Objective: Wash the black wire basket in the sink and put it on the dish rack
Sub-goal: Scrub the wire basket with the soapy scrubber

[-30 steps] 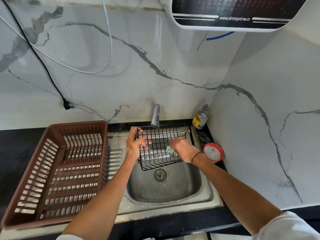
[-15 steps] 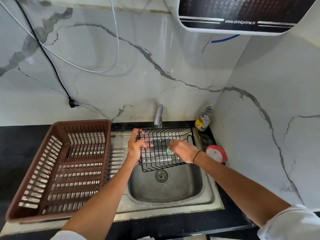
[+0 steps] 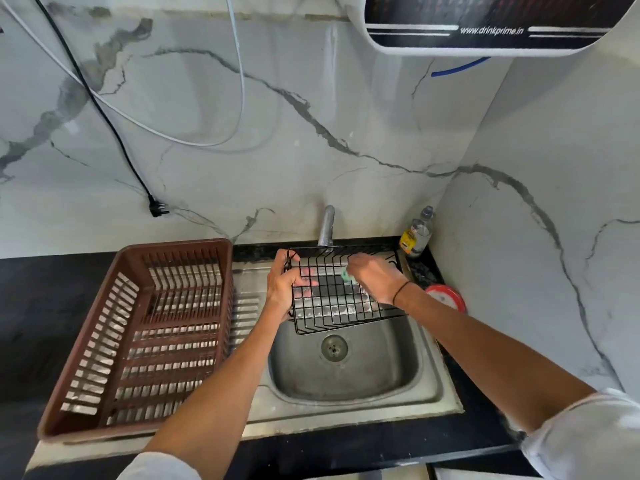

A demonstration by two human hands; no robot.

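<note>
Fingers [image 3: 304,271] of left hand [image 3: 282,289] curl round black wire basket [image 3: 341,299] w/ suds, centre frame; right hand [image 3: 372,277] pinching green sponge [image 3: 347,276]. Scrubbing underway; rinse & brown slatted plastic dish rack [image 3: 138,337], left of frame, still pending.

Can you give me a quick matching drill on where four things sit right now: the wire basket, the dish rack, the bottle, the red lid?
Things:
1. wire basket
2. dish rack
3. bottle
4. red lid

Places:
A. on the drainboard, left of the sink bowl
B. in the back corner of the counter, near the tap
C. held over the sink bowl by the left hand, with the right hand scrubbing it
D. on the counter, right of the sink

Pairs: 1-C, 2-A, 3-B, 4-D
</note>
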